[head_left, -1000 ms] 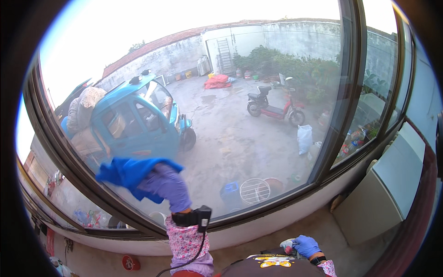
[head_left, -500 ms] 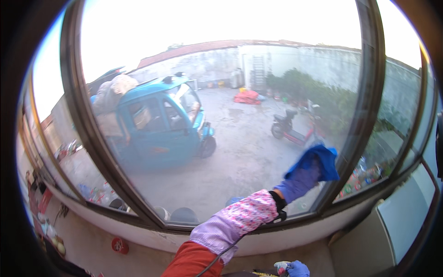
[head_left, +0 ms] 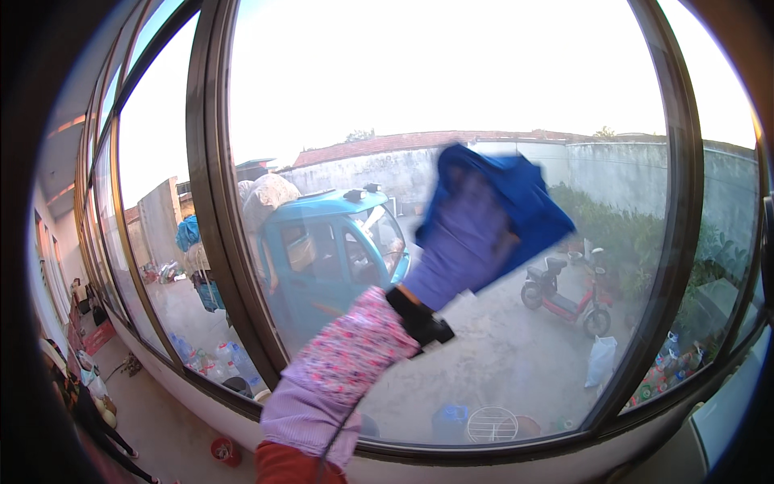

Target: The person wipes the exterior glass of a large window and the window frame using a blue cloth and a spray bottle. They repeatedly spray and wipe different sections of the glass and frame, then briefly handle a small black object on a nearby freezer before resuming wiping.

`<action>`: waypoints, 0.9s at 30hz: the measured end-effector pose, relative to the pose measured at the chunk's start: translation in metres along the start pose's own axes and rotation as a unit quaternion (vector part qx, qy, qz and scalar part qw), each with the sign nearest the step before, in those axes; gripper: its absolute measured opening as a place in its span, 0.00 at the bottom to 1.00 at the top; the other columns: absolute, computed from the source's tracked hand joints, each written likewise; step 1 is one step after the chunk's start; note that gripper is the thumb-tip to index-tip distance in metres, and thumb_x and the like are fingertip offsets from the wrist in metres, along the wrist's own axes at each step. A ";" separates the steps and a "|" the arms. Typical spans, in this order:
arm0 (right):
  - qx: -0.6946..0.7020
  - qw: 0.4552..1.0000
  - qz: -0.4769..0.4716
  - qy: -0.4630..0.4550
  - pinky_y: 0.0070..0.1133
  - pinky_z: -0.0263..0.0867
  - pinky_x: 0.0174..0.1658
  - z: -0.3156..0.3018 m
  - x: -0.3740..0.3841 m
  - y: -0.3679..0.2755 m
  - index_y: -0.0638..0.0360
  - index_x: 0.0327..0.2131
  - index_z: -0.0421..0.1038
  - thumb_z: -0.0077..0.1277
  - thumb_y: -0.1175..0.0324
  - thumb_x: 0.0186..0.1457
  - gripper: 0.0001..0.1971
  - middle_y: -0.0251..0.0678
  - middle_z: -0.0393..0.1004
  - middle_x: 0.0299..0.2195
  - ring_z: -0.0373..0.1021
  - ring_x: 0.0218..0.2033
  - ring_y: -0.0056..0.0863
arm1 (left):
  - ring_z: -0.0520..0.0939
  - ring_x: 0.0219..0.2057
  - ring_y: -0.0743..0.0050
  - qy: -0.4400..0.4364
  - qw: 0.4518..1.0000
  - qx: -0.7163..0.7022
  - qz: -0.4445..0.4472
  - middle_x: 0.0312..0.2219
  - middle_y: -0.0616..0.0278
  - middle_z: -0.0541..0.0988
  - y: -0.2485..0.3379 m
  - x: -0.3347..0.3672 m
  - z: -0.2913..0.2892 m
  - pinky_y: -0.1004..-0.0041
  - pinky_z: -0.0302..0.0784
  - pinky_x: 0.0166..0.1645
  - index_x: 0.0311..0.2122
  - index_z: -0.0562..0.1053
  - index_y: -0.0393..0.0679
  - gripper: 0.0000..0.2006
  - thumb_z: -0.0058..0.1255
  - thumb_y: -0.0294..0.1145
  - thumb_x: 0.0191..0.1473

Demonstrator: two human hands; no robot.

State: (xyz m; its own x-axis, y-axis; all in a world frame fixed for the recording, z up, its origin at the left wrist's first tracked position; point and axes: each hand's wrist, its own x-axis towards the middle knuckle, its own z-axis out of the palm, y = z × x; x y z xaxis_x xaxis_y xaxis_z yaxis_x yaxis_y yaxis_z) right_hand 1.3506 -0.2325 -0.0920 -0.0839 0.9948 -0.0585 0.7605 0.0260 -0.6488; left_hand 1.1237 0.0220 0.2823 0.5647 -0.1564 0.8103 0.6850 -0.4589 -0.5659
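My left hand (head_left: 463, 234), in a purple-blue glove, presses a blue cloth (head_left: 524, 218) against the middle of a large window pane (head_left: 516, 379). The cloth hangs out past the fingers on the right and is slightly blurred. A pink floral sleeve cover (head_left: 355, 343) runs over the forearm, with a black band (head_left: 415, 319) at the wrist. Hazy smears show on the glass. My right hand is out of view.
Dark window frames (head_left: 214, 177) stand on both sides of the pane. Beyond the glass are a blue three-wheeled vehicle (head_left: 314, 242), a red scooter (head_left: 564, 298) and plants. Inside, a red bucket (head_left: 226, 452) and what looks like a person in dark clothing (head_left: 101, 419) are at lower left.
My left hand has moved up and left across the glass with the blue cloth. The view has turned upward and to the left, and my gloved right hand has left the bottom edge.
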 end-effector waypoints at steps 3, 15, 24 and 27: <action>0.100 0.995 0.026 -0.011 0.35 0.68 0.38 0.013 0.013 0.003 0.52 0.32 0.79 0.49 0.61 0.51 0.11 0.49 0.76 0.30 0.73 0.34 0.47 | 0.65 0.54 0.36 0.089 0.984 0.147 -0.048 0.44 0.40 0.71 -0.084 -0.001 -0.046 0.45 0.53 0.62 0.39 0.73 0.37 0.19 0.55 0.43 0.48; -0.036 0.999 -0.035 0.003 0.34 0.68 0.38 0.041 0.041 0.078 0.53 0.33 0.77 0.49 0.61 0.51 0.11 0.47 0.75 0.30 0.73 0.35 0.46 | 0.69 0.54 0.43 -0.050 0.836 0.355 -0.415 0.52 0.39 0.68 -0.186 0.002 -0.117 0.53 0.59 0.61 0.54 0.66 0.39 0.27 0.31 0.52 0.62; -0.079 0.994 -0.003 -0.069 0.36 0.68 0.39 0.026 0.052 0.147 0.51 0.33 0.77 0.46 0.55 0.53 0.14 0.43 0.76 0.33 0.72 0.36 0.46 | 0.69 0.55 0.46 0.006 0.923 0.278 -0.266 0.53 0.42 0.68 -0.151 0.080 -0.020 0.55 0.59 0.61 0.55 0.65 0.40 0.26 0.33 0.50 0.61; -0.054 0.997 -0.007 -0.051 0.36 0.68 0.40 0.021 0.055 0.152 0.50 0.35 0.77 0.44 0.54 0.54 0.15 0.43 0.75 0.35 0.72 0.37 0.45 | 0.69 0.55 0.47 0.009 0.929 0.274 -0.248 0.53 0.43 0.68 -0.136 0.111 0.018 0.56 0.59 0.61 0.55 0.64 0.40 0.25 0.34 0.49 0.61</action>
State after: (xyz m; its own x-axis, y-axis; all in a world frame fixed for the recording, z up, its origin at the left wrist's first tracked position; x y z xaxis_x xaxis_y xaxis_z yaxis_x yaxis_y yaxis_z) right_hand 1.4480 -0.1756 -0.2094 -0.1569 0.9790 -0.1305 0.8227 0.0565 -0.5656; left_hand 1.1013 0.0826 0.4467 0.1123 -0.0615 0.9918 0.9933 0.0340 -0.1103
